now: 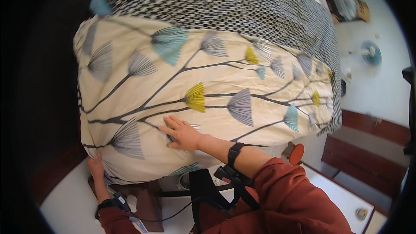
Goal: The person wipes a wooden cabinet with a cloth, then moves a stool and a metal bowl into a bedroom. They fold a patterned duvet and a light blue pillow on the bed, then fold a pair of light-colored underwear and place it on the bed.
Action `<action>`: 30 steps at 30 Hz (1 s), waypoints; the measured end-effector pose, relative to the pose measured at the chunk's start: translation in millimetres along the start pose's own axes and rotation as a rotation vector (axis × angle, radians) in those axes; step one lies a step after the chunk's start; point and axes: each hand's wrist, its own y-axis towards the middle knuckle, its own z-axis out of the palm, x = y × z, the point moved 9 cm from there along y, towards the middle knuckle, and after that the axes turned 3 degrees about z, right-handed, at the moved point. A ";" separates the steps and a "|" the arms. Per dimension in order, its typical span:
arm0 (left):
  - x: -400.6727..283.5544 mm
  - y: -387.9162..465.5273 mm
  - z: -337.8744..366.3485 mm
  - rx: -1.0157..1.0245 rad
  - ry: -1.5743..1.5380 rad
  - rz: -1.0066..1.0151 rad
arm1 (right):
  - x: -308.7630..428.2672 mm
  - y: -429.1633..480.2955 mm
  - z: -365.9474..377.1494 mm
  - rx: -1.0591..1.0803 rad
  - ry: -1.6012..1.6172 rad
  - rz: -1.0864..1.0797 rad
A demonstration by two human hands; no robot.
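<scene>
A cream cloth (221, 71) printed with dark branches and grey, teal and yellow fan-shaped flowers lies spread over a raised padded surface. My right hand (182, 135) rests palm down on it, fingers apart, near the front edge. At the cloth's near left corner is my left hand (96, 166), its fingers closed on the edge; the fingertips are partly hidden by the fabric. Beyond the printed cloth lies a black-and-white patterned cover (208, 3), which also shows along the right side.
A fan (371, 53) stands on the floor at the right, with a bag-like bundle (346, 6) farther back. Dark red wooden furniture (360, 156) is at the lower right. A round red object (296, 154) sits close to the cloth's front edge. A brown stool-like piece (148, 206) stands below.
</scene>
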 end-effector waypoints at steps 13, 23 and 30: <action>-333.2 -192.7 144.7 -0.209 0.240 0.797 | -318.7 -451.2 -89.7 -0.969 0.039 1.054; -470.0 -432.8 320.1 0.253 0.313 0.871 | -441.7 -781.7 -45.1 -0.645 0.318 1.364; -603.3 -511.9 348.0 0.339 0.248 1.108 | -475.9 -958.9 -31.8 -1.242 0.628 1.795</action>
